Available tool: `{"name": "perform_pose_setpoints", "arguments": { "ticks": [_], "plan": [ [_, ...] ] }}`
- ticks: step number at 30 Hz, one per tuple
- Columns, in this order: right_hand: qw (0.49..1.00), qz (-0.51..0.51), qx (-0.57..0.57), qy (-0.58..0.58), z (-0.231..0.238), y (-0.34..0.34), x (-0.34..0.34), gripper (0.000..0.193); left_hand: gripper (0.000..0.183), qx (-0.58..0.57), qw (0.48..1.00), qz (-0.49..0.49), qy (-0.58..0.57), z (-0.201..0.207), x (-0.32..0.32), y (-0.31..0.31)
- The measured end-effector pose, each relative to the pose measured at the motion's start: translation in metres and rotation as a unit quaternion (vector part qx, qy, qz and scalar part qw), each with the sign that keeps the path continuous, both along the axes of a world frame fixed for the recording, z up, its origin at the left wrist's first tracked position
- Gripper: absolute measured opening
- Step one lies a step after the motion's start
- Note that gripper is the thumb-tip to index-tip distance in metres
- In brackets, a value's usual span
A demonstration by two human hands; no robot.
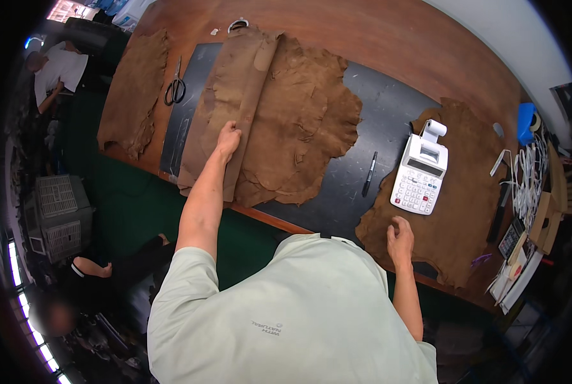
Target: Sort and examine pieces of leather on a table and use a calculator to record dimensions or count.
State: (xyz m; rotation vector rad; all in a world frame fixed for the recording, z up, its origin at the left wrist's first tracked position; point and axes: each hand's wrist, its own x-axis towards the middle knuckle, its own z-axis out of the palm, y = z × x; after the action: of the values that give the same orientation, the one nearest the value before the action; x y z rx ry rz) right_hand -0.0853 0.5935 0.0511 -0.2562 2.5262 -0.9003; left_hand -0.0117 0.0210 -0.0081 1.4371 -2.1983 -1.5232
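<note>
**Left hand (pixel 230 136) at folded hide (pixel 225 86), right hand (pixel 399 242) loose**

Nearest: right hand by the near edge of the right-side hide (pixel 468 192); fingers softly curled, nothing seen in them. Just beyond, printing calculator (pixel 419 178) sits on that hide; a tug on the leather would likely shift it. Pen (pixel 370 173) lies left of it on black mat (pixel 383 102); sweeping leather could knock it away. Left hand farther out, fingers bent against the folded hide; can't tell if pinching or only pressing. That hide lies across the mat, near end apparently just past the edge of the surface (pixel 388 32); a slack hold might let it slide, an uneven pull might skew the fold. Farther left, scissors (pixel 176 78): blades could snag leather dragged over them.
</note>
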Motion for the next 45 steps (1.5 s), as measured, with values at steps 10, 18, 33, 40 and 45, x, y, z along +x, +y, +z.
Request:
{"name": "perform_pose_setpoints", "arguments": {
  "ticks": [10, 18, 33, 40, 45],
  "plan": [
    [0.999, -0.037, -0.014, 0.026, -0.003, 0.008, 0.002, 0.033, 0.033, -0.008, 0.995, -0.024, -0.092, -0.004, -0.019, 0.004],
    [0.988, 0.05, 0.137, 0.049, 0.002, -0.002, -0.012, 0.062, 0.026, 0.039, 0.997, -0.023, -0.069, -0.027, -0.004, -0.04],
    [0.988, 0.021, 0.146, 0.039, -0.003, 0.011, -0.024, 0.059, 0.05, -0.188, 0.956, -0.18, -0.136, 0.004, -0.015, 0.033],
    [0.988, 0.013, 0.138, 0.066, -0.005, 0.013, -0.038, 0.051, 0.059, -0.331, 0.897, -0.204, -0.209, 0.028, -0.014, 0.091],
    [0.989, 0.014, 0.116, 0.095, -0.008, 0.006, -0.057, 0.049, 0.062, -0.334, 0.891, -0.22, -0.215, 0.026, -0.015, 0.091]
  ]
}}
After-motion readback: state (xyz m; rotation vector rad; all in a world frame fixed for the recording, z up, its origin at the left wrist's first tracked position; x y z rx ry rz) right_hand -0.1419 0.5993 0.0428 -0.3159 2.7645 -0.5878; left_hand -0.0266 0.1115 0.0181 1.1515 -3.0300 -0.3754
